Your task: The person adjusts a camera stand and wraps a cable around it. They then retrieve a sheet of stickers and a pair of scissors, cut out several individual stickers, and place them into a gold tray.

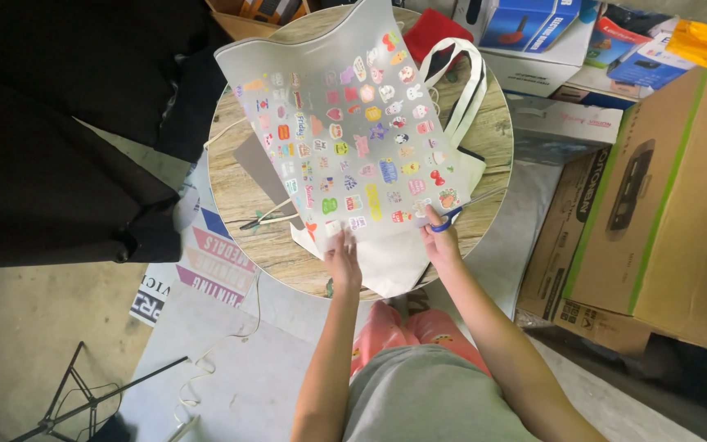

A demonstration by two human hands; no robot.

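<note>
A large translucent sticker sheet [345,123] covered with several small colourful stickers is held up over a round wooden table [247,196]. My left hand [343,260] grips the sheet's bottom edge. My right hand [440,237] pinches the lower right corner and also holds blue-handled scissors [461,209], whose blades point right. Under the sheet lies a white tote bag [460,90] with its handles looped at the far right.
Another pair of scissors [267,218] lies on the table's left part. A red cloth [435,33] sits at the back. Cardboard boxes [664,213] crowd the right side. Black fabric [51,139] covers the left. A black stand [83,401] and white cable lie on the floor.
</note>
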